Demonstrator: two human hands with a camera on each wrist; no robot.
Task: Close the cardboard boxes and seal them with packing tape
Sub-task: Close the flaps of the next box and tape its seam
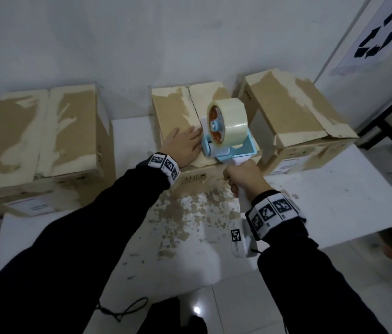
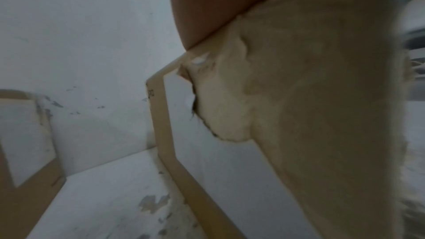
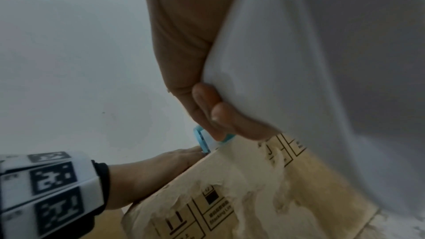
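Note:
Three worn cardboard boxes stand along the wall. On the middle box (image 1: 173, 112) both top flaps lie down. My left hand (image 1: 184, 143) lies flat on its left flap, fingers straight, beside the centre seam. My right hand (image 1: 244, 175) grips the white handle of a light-blue tape dispenser (image 1: 228, 145), whose clear tape roll (image 1: 228, 121) stands over the seam near the box's front edge. In the right wrist view my fingers (image 3: 220, 115) curl round the white handle (image 3: 287, 61) above the box's printed front (image 3: 253, 197). The left wrist view shows my palm (image 2: 207, 6) pressed on the torn flap (image 2: 322, 97).
A closed box (image 1: 45, 131) stands at the left and another (image 1: 293, 112) at the right with a flap end hanging loose. The white table (image 1: 322, 201) carries torn paper scraps in front of the middle box. A black frame (image 1: 382, 126) stands at the far right.

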